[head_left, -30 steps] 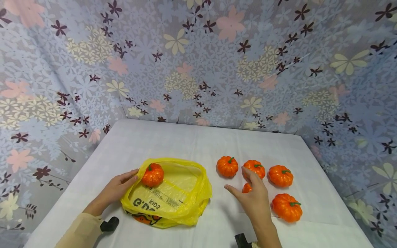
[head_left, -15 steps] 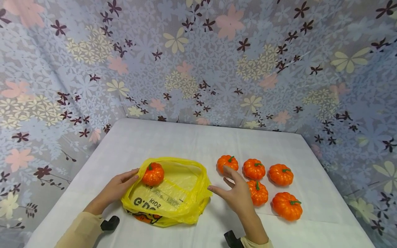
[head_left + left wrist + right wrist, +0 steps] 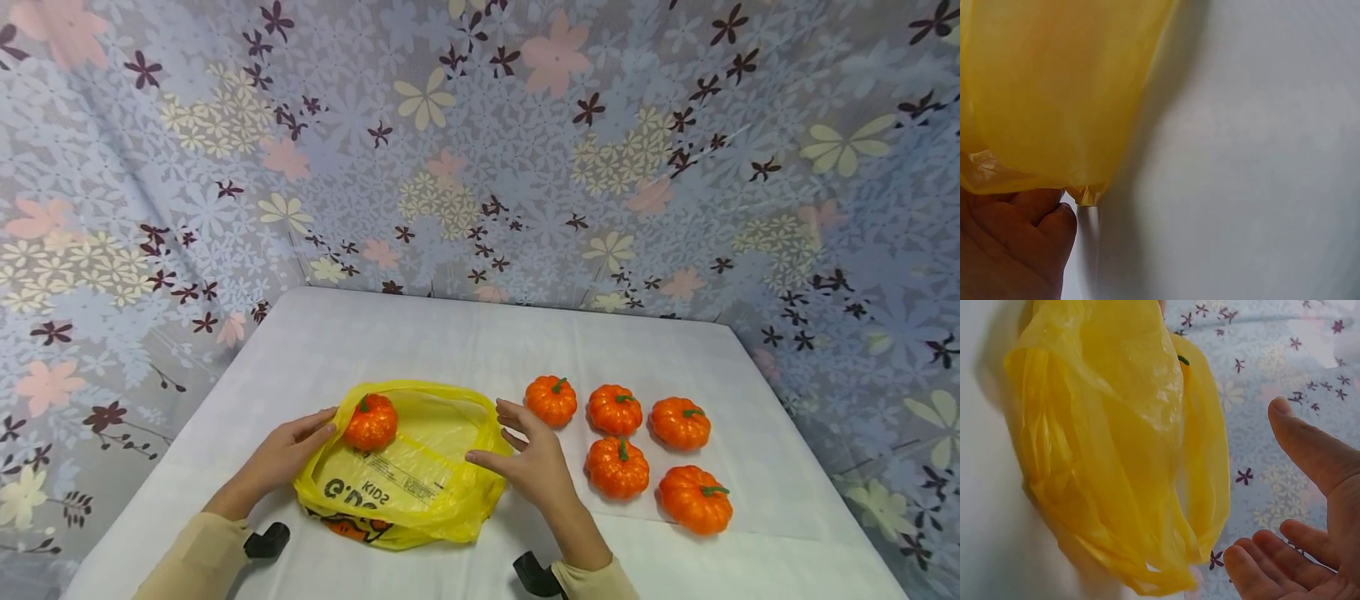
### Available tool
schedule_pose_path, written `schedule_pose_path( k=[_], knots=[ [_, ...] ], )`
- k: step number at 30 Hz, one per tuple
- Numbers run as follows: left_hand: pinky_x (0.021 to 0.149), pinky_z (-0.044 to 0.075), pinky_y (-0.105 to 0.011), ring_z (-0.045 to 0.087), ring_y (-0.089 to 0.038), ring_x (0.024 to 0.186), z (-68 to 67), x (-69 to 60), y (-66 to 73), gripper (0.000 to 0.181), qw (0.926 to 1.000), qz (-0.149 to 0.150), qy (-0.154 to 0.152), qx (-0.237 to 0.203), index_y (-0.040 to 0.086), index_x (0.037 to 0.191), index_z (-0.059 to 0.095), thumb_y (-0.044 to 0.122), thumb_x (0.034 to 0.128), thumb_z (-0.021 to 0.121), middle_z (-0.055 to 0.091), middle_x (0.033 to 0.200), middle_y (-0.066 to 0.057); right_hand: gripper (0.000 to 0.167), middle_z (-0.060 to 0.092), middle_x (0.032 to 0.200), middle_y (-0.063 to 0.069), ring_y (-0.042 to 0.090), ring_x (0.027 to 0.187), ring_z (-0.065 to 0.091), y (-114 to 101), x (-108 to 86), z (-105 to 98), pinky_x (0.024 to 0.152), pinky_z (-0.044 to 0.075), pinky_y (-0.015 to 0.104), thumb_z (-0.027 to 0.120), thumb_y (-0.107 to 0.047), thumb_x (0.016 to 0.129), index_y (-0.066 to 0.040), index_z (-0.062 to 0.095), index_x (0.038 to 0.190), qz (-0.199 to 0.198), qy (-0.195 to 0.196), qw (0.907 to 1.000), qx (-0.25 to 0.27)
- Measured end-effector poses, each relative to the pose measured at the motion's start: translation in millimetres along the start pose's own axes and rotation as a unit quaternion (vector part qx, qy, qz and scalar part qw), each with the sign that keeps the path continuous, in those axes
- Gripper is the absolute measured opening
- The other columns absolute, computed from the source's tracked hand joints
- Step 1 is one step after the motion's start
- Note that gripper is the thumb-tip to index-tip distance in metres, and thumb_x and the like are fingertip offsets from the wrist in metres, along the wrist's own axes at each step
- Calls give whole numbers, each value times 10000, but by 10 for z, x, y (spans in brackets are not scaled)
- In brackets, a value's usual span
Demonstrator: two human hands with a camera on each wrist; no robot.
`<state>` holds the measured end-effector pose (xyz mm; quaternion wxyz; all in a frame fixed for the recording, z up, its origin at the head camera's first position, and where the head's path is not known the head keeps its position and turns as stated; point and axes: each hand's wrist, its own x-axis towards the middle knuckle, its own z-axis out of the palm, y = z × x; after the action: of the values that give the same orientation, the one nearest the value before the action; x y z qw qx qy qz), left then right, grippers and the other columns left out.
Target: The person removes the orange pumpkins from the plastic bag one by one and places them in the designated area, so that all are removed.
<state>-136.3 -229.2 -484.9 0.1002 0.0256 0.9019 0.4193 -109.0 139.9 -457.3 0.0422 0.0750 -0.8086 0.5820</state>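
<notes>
A yellow plastic bag (image 3: 420, 508) with dark print lies with its mouth spread on the table. One small orange pumpkin with a green stem (image 3: 371, 422) is inside its left part. At the bag's left rim my left hand (image 3: 281, 454) grips the plastic; in the left wrist view curled fingers (image 3: 1054, 225) meet the bag's edge. My right hand (image 3: 534, 457) is at the bag's right side, thumb and fingers apart and nothing held. The right wrist view shows that hand (image 3: 1297, 550) beside the bag (image 3: 1110, 456), with a gap between them.
Several more orange pumpkins lie to the right on the white-covered table (image 3: 420, 333), among them a near one (image 3: 617, 468) and a far right one (image 3: 679, 423). Floral cloth (image 3: 480, 167) hangs behind the table and along its sides.
My right hand has moved left from over the pumpkins to the bag's right rim, uncovering the pumpkins beneath it. The left hand and the bag have stayed in place.
</notes>
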Motion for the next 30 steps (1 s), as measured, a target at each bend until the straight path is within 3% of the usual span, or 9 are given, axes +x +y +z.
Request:
schedule_pose_path(
  k=[20,30],
  knots=[
    [1137,257,-621,310,-444,1438,5,-4,21,722,10000,-54,8,28,84,1507,477,598,1001,497,368,1559,-219,808,578,1404,123,313,1246,580,-27,144,179,989,510,382,937,-233,722,-15,561,1404,-233,-310,9991,-189],
    [1140,252,-619,309,-441,1439,6,-8,26,715,10000,-88,19,2,84,1505,479,590,1001,504,365,1560,-219,805,573,1390,163,342,1260,558,-47,200,371,1012,500,390,914,-275,753,-5,545,1415,-395,-714,9967,-53]
  ],
)
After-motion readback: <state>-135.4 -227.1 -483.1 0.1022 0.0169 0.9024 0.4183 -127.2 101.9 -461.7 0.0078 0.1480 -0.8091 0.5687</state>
